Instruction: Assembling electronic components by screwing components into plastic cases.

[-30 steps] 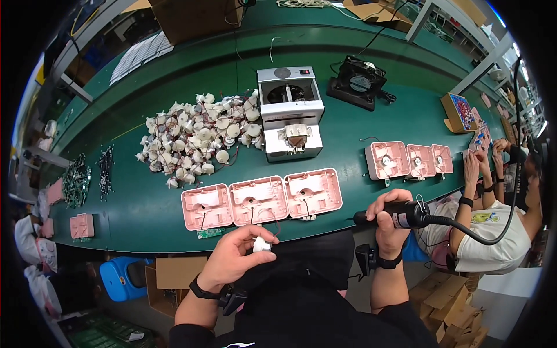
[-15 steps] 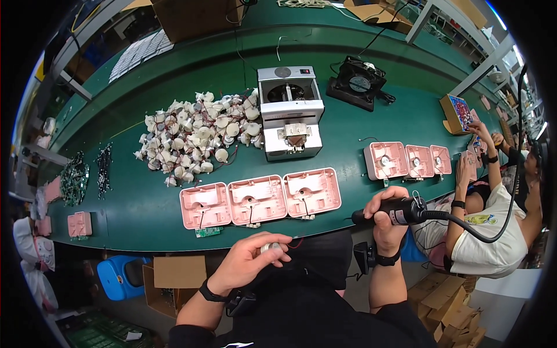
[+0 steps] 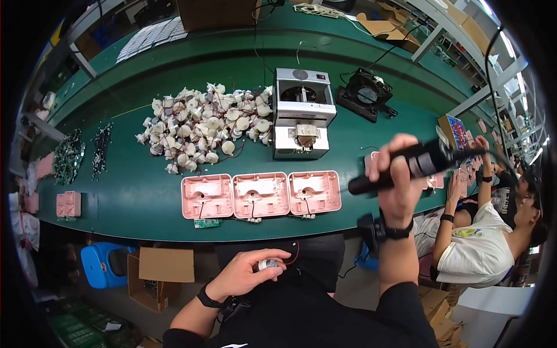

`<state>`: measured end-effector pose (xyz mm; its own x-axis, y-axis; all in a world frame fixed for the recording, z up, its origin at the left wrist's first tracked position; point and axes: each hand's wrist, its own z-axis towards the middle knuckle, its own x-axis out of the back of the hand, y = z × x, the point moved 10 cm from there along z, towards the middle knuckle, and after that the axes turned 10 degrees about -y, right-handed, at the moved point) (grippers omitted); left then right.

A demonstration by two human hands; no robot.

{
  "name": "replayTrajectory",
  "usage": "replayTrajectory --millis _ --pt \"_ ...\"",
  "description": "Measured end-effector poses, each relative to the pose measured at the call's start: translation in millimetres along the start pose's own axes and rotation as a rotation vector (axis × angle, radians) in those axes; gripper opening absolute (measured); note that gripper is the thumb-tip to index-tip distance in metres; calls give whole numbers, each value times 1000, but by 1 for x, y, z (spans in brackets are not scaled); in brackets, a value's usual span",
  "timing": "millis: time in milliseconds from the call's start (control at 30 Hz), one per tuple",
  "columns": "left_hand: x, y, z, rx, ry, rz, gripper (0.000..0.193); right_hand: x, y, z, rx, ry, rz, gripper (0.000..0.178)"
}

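Note:
My left hand (image 3: 241, 274) is curled palm-up in front of my body, just off the table's near edge. Between its fingers sits a small round motor (image 3: 268, 264) with a white end and a thin red wire trailing from it. My right hand (image 3: 401, 184) grips a black corded electric screwdriver (image 3: 428, 159), held up over the table's right side and slightly blurred. Three open pink plastic housings (image 3: 260, 184) lie side by side near the front edge, wires coming out of them. A green circuit board (image 3: 207, 223) hangs by the left one.
A heap of white motors (image 3: 200, 124) with wires lies beyond the housings. Beside it stand a grey-white machine (image 3: 303, 119) and a black fan (image 3: 366, 95). More pink housings (image 3: 436, 181) are partly hidden behind my right hand. Another person (image 3: 484, 243) works at the right.
My right hand has lifted the screwdriver upward and tilted it, now covering the right-hand housings. My left hand still holds the motor near my lap. The view has shifted slightly.

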<state>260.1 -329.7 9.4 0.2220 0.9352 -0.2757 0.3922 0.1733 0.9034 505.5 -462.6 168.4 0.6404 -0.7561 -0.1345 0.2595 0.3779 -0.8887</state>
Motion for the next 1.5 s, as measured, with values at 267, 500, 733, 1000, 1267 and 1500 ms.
replayTrajectory --millis 267,500,733,1000,1267,1500 --pt "5 -35 -17 -7 142 -35 40 -41 15 83 139 -13 -8 18" --pt "1 -68 -35 92 84 -277 35 -50 40 95 94 -7 -108 18" --pt "4 -33 -18 -104 110 -146 28 -46 29 59 -13 -46 -1 19" --pt "20 62 30 -345 232 268 28 -14 -21 -4 60 -26 107 25" --pt "32 80 98 -308 403 781 31 21 -27 -55 61 41 69 31" --pt "15 91 119 -507 435 1160 32 29 -12 -71 15 59 106 34"
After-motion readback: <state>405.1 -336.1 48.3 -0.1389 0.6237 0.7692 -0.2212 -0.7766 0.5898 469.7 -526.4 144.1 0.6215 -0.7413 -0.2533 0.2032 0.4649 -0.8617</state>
